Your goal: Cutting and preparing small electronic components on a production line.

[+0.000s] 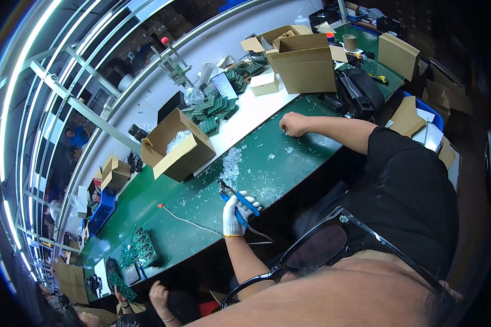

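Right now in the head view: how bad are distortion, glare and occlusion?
Head view: strong fisheye, the green table edge bows and light strips at left blow out; corners vignette black; blurred glasses block the lower frame; gloved hand with blue-handled pliers is sharp and evenly lit.

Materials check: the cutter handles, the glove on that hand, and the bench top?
Cutter handles: blue, smooth, probably plastic or rubber sleeves over dark metal jaws. Glove: white, matte, looks like knit fabric with a yellowish cuff edge. Bench top: green, slightly glossy sheet, likely a rubber or vinyl mat; it reflects the lights softly.
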Tool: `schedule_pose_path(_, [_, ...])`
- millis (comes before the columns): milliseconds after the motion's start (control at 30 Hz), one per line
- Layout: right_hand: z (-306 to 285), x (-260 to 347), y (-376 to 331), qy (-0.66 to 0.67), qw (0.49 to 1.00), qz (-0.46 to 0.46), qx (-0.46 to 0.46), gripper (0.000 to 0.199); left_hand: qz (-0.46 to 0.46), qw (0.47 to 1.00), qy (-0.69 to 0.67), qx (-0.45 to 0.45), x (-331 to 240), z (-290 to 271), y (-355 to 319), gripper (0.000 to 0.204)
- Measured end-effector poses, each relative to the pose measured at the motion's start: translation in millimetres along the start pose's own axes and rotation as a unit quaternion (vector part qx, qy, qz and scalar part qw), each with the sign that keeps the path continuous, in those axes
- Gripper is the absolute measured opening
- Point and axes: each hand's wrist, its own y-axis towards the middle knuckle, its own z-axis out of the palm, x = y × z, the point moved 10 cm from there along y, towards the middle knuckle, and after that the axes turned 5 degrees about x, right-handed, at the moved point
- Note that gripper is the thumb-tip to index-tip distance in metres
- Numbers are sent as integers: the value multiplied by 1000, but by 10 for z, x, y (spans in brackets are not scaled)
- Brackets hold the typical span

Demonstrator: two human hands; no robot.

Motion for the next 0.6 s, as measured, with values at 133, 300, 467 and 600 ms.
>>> schedule_pose_path(133, [-31, -41, -80, 63, 998, 1, -24, 14, 1, 1000, 0, 1, -4, 8, -23, 46])
schedule_pose_path(300, [258, -248, -245, 772, 633, 14, 53, 10, 4, 998, 29, -49, -29, 122, -86, 49])
schedule_pose_path(467, [333, -331, -355, 894, 445, 49, -3, 17, 1, 998, 28, -48, -28, 102, -102, 50])
schedule_pose_path(600, [256, -108, -402, 907, 417, 56, 26, 9, 6, 1000, -3, -1, -13, 64, -60, 51])
